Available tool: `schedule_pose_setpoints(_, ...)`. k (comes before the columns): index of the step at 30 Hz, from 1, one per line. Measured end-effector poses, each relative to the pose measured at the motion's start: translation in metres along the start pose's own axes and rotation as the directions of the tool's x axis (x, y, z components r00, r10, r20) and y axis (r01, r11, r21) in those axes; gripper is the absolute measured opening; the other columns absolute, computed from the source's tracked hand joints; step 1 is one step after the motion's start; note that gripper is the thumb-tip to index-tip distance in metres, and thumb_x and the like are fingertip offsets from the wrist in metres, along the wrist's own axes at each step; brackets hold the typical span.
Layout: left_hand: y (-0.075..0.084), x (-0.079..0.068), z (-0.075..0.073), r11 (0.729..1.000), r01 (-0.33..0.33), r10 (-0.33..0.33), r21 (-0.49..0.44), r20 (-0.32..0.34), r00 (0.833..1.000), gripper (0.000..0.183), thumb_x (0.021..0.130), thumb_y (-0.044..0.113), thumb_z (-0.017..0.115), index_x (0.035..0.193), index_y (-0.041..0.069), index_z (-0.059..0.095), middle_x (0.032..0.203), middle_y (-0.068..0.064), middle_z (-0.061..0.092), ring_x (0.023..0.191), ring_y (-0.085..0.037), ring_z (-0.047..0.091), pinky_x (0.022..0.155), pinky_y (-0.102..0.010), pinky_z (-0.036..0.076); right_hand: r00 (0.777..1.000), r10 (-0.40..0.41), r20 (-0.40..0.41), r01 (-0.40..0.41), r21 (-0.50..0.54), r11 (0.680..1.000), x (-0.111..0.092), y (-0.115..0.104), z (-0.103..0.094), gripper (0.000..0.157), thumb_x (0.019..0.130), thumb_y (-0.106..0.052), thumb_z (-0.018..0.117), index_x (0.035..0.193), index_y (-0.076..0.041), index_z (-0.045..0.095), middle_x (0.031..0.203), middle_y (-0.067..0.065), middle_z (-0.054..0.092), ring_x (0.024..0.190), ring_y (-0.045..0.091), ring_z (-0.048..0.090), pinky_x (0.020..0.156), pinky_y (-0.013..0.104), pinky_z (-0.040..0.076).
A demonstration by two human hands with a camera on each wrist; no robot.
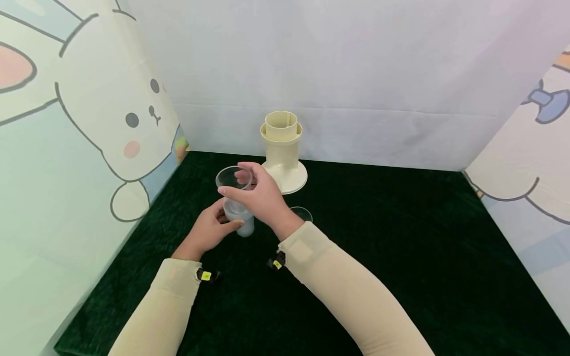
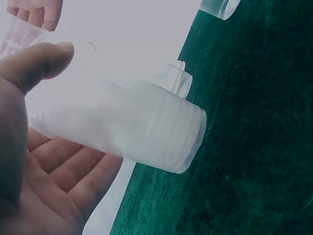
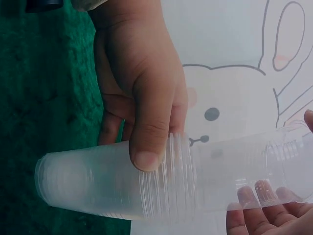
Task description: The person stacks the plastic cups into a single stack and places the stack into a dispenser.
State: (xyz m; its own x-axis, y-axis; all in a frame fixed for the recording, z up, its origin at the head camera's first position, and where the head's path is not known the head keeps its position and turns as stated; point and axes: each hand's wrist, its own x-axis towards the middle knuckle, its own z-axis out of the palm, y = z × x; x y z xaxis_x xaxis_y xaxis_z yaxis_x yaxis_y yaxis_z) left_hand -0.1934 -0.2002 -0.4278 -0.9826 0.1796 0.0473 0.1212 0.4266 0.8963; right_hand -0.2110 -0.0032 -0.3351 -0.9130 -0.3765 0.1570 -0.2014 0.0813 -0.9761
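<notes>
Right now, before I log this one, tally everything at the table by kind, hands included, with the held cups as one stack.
Hands: 2 (left hand, right hand)
Held stack of clear cups: 1, too blurred to count within
Clear cup on the table, partly hidden: 1
Cream stand: 1
Total: 5

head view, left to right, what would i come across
Rabbit print → left hand → cup stack → cream stand → blue bow print.
</notes>
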Motion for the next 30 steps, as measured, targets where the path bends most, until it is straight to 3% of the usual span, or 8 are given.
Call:
schedule_pose_setpoints(12, -0.001, 0.000, 0.001, 1.000, 0.019, -0.019, 0.014, -0.002, 1.000, 0.064, 0.093, 0.036, 0.078, 0.147, 0.014, 0.049, 0.137, -0.010, 0.058, 0.122, -0.028, 0.062, 0.100, -0.051, 0.053, 0.999, 0.053, 0.005, -0.053, -0.020, 0.998, 0.002, 0.014, 0.003, 0.071, 0.090, -0.039, 0.082, 0.150, -0.021, 0.049, 0.133, -0.008, 0.062, 0.124, 0.011, 0.056, 0.108, 0.039, 0.045)
schedule_pose_setpoints(18, -0.001, 0.001, 0.000, 1.000, 0.007, -0.007, 0.018, -0.006, 1.000, 0.064, 0.094, 0.035, 0.078, 0.146, 0.014, 0.050, 0.137, -0.009, 0.059, 0.122, -0.027, 0.063, 0.101, -0.050, 0.053, 0.999, 0.047, 0.019, -0.047, -0.010, 0.999, 0.002, 0.024, 0.003, 0.071, 0.090, -0.039, 0.082, 0.150, -0.022, 0.048, 0.141, 0.000, 0.061, 0.128, 0.011, 0.053, 0.111, 0.040, 0.042)
schedule_pose_setpoints(25, -0.002, 0.000, 0.000, 1.000, -0.014, 0.014, 0.019, -0.006, 1.000, 0.061, 0.094, 0.035, 0.078, 0.145, 0.015, 0.051, 0.137, -0.009, 0.059, 0.121, -0.027, 0.063, 0.099, -0.049, 0.054, 0.997, 0.066, 0.026, -0.066, -0.007, 0.998, 0.003, 0.034, 0.004, 0.069, 0.090, -0.040, 0.081, 0.149, -0.025, 0.049, 0.139, -0.007, 0.061, 0.131, 0.012, 0.051, 0.112, 0.041, 0.040)
schedule_pose_setpoints(30, -0.003, 0.000, 0.000, 0.999, -0.045, 0.045, 0.013, -0.005, 0.999, 0.057, 0.094, 0.033, 0.078, 0.143, 0.016, 0.053, 0.138, -0.009, 0.058, 0.120, -0.027, 0.063, 0.097, -0.048, 0.055, 0.994, 0.102, 0.033, -0.102, -0.010, 0.995, 0.003, 0.042, 0.007, 0.070, 0.090, -0.041, 0.080, 0.150, -0.024, 0.048, 0.146, -0.003, 0.057, 0.135, 0.016, 0.049, 0.113, 0.042, 0.039)
